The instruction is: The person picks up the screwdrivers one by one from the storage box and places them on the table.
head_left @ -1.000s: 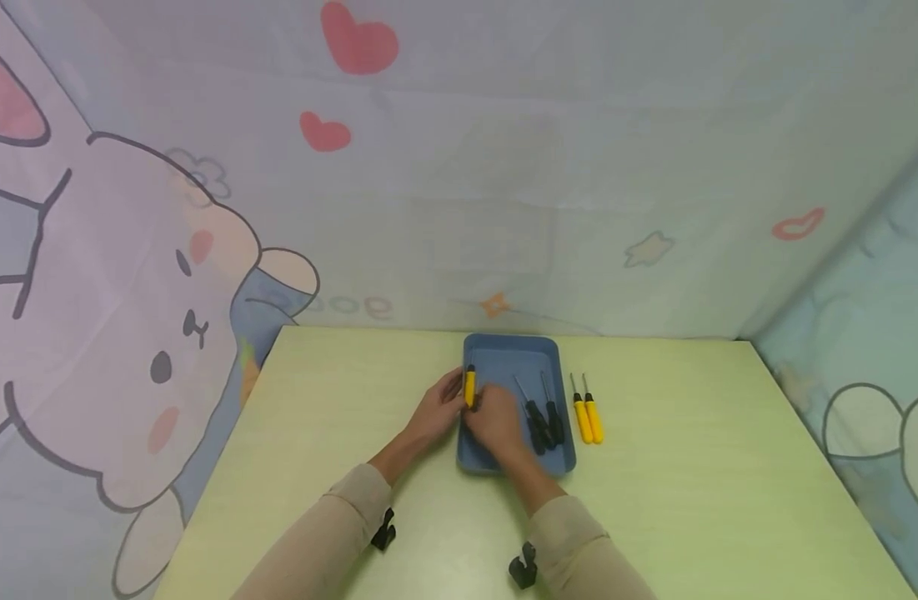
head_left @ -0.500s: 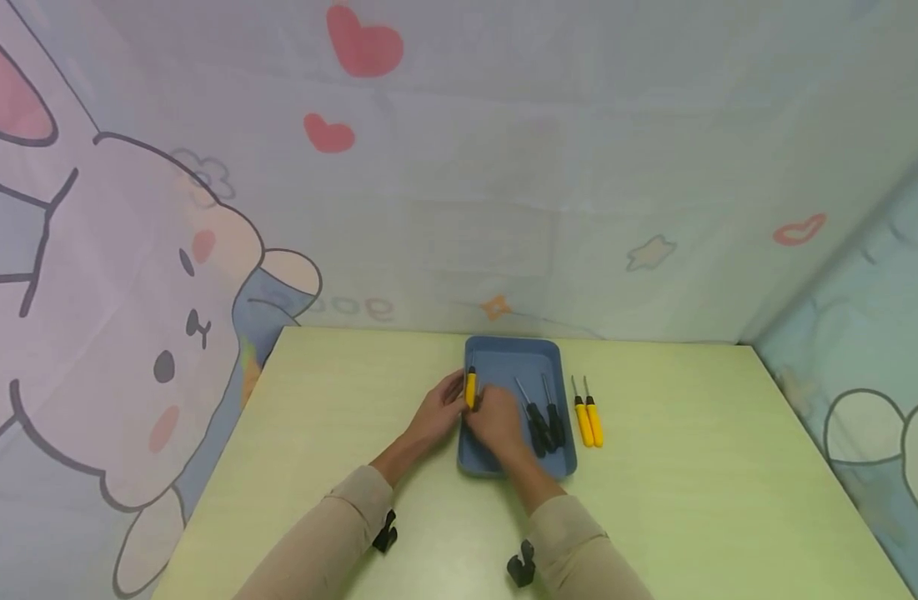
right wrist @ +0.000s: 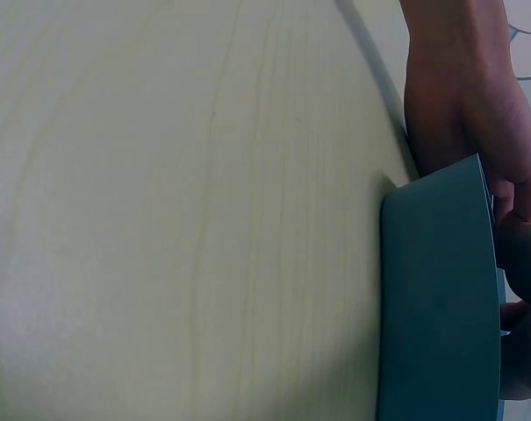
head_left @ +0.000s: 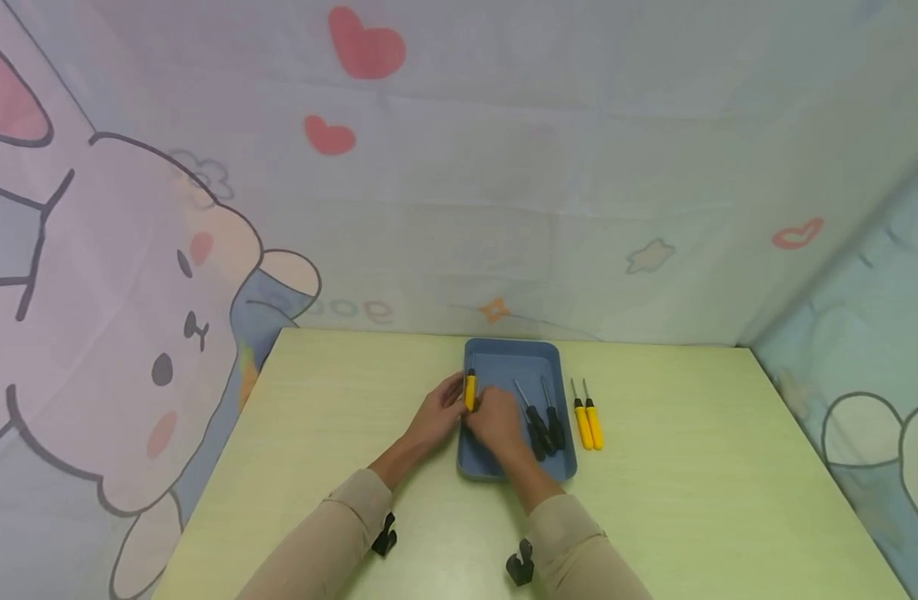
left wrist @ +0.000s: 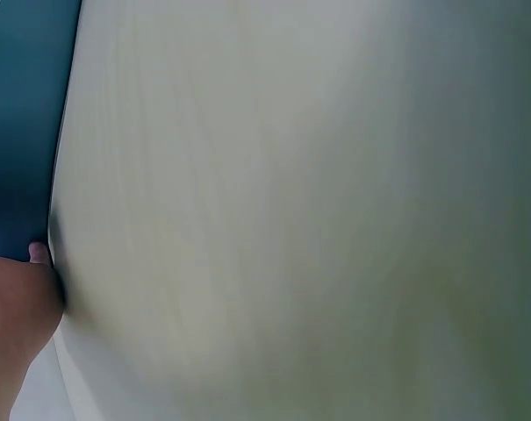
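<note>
Two bare hands meet at the left side of a blue tray [head_left: 517,472] on a pale worktop [head_left: 338,375]. Almost nothing has changed over the last second – both hands stay in the same place, and no visible tool has shifted. The work seems to be a steady bit of handling at one small spot, with no carrying under way.

That spot holds a yellow screwdriver [head_left: 470,390], tip pointing away from the person, between the fingers of the left hand [head_left: 432,418] and the right hand [head_left: 498,418]. The left hand is at the tray's left wall, its fingertips close to the handle; whether it pinches the handle or the wall I cannot tell. The right hand reaches inside the tray with fingers curled – whatever they hold is hidden beneath it.

Just right of the right hand, in the tray, lie black screwdrivers [head_left: 555,429]. Farther right, outside it, two more yellow screwdrivers [head_left: 583,427] lie side by side.
</note>
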A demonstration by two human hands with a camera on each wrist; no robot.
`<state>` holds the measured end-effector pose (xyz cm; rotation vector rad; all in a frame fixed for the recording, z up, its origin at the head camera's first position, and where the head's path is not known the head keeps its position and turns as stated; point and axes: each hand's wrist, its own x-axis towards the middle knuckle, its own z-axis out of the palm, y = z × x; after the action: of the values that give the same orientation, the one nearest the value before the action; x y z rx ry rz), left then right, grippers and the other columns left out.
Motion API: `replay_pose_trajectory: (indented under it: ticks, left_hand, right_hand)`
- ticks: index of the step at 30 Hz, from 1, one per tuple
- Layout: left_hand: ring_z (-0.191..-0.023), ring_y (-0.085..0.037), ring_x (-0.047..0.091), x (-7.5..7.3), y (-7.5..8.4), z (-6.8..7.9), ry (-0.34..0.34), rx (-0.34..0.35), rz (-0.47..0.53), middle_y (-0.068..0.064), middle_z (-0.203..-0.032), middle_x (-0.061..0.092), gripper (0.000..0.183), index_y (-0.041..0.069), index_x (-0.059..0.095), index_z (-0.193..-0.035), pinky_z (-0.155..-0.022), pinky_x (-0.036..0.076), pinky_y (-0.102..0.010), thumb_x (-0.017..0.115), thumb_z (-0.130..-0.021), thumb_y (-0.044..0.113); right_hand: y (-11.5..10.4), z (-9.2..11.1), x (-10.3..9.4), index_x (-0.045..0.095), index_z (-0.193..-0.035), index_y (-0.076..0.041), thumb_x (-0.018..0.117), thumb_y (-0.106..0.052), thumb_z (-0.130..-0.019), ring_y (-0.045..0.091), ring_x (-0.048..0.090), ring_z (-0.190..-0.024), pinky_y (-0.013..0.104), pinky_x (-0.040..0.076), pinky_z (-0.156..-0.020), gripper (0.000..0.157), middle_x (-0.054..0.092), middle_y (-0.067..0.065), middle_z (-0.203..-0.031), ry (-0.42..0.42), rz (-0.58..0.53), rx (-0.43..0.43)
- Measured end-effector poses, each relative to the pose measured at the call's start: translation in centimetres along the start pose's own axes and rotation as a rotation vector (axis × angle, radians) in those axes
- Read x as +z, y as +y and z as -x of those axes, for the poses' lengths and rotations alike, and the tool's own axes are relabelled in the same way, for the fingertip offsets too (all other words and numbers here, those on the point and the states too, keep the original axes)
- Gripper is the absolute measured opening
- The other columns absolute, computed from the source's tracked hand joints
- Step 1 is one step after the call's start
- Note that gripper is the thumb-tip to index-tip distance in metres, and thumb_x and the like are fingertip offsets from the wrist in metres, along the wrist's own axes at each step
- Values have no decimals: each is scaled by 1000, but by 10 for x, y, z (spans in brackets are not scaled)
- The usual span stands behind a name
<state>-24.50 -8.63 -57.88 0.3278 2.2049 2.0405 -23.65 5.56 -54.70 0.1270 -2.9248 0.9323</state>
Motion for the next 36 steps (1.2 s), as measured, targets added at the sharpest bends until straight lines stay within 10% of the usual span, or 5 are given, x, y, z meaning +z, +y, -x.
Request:
replay_pose_trajectory:
  ticks: [36]
  left_hand:
    - [-153,-42,35,3,0,0,20,16,27,-29,-164,37,67,-10,35,-159,-126,30,-50,54,-96,-6]
  right_hand:
    - [0,1,0,57,-72,-8,85,-15,-80,21,47,-61,36,41,-55,30,52,2,-65,39,18,-37]
